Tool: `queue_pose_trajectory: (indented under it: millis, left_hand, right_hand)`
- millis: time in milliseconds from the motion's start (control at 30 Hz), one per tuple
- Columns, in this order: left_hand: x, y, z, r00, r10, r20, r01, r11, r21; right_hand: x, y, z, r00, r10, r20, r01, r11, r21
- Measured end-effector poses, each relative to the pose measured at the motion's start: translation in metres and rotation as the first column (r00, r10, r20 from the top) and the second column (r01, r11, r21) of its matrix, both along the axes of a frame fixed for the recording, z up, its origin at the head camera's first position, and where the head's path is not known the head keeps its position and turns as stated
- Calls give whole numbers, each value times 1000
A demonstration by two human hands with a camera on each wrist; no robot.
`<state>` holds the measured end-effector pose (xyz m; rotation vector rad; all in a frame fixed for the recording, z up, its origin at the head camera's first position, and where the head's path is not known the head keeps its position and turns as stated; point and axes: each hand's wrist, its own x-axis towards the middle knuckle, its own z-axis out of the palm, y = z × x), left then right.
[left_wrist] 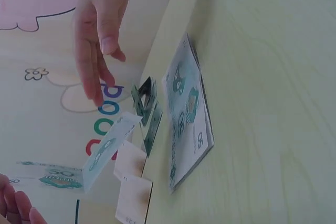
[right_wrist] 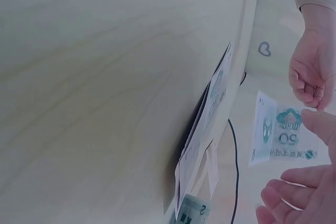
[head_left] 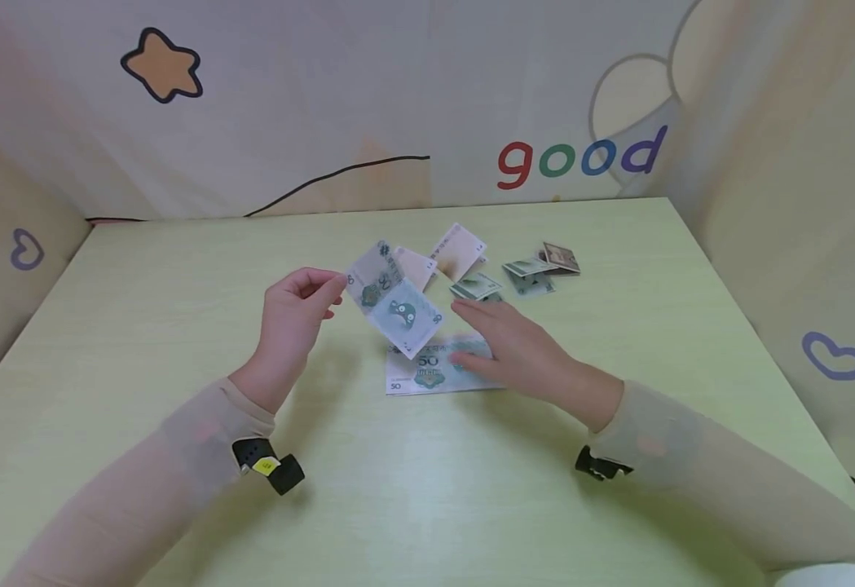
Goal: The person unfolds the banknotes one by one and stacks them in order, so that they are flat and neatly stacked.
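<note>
My left hand (head_left: 298, 326) pinches one corner of a green 50 banknote (head_left: 407, 313) between thumb and fingertips. A crease across its middle bends the banknote, and it hangs in the air over the table. Below it lies a flat stack of 50 banknotes (head_left: 412, 380), its loose edges visible in the left wrist view. My right hand (head_left: 526, 350) hovers over the stack's right end, fingers extended and thumb apart, holding nothing. In the right wrist view, its thumb (right_wrist: 317, 124) overlaps the edge of the raised banknote.
Behind the stack lie folded pale notes (head_left: 459, 251), a folded green note (head_left: 477, 285), another green one (head_left: 531, 281) and a brownish folded note (head_left: 562, 258). A patterned cloth wall (head_left: 288, 106) rises at the table's back edge. A white rounded object (head_left: 838, 575) shows at the lower right corner.
</note>
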<state>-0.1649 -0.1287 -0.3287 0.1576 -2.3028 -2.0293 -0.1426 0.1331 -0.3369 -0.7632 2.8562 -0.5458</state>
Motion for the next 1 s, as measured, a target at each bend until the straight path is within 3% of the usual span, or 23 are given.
queue_pose_trajectory:
  millis: [267, 600, 900, 1000]
  left_hand:
    - [9, 22, 0, 1000, -16, 21, 15, 997, 70]
    - [20, 43, 2, 987, -36, 159, -2, 973, 233]
    - [32, 51, 3, 982, -104, 155, 37, 923, 383]
    - [33, 50, 2, 984, -120, 133, 66, 933, 354]
  right_hand:
    - [-1, -11, 2, 999, -46, -29, 48, 997, 58]
    - [-1, -17, 1, 994, -102, -26, 105, 981, 160]
    - [-2, -17, -5, 995, -94, -45, 101, 974, 202]
    - [-2, -16, -5, 994, -102, -41, 108, 976, 187]
